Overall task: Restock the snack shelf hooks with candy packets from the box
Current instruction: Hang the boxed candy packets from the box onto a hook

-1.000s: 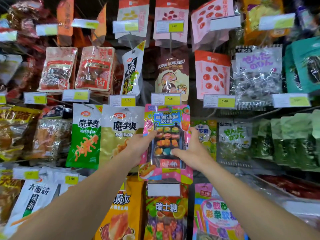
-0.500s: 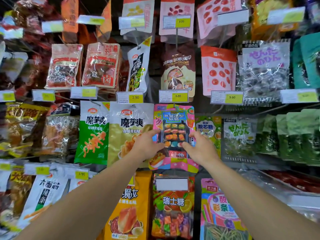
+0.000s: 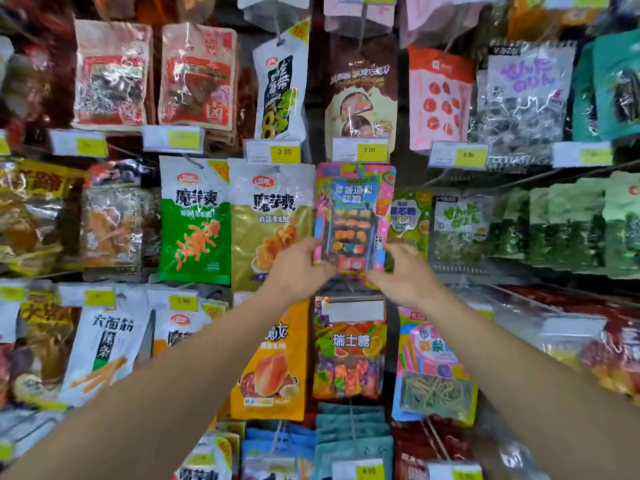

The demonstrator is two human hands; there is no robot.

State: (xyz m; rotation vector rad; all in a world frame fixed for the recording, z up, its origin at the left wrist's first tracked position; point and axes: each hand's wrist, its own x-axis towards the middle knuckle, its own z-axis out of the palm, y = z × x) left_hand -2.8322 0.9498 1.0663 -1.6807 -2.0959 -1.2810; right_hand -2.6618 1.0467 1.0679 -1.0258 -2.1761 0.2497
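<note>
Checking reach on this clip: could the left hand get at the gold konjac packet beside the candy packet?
Probably yes: the gold konjac packet hangs uncovered beside the left hand, though its fingers now grip the pink candy packet.

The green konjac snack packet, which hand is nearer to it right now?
Left. The left hand grips the pink candy packet's left edge, one gold packet away from the green konjac packet; the right hand holds the candy packet's far edge.
</note>
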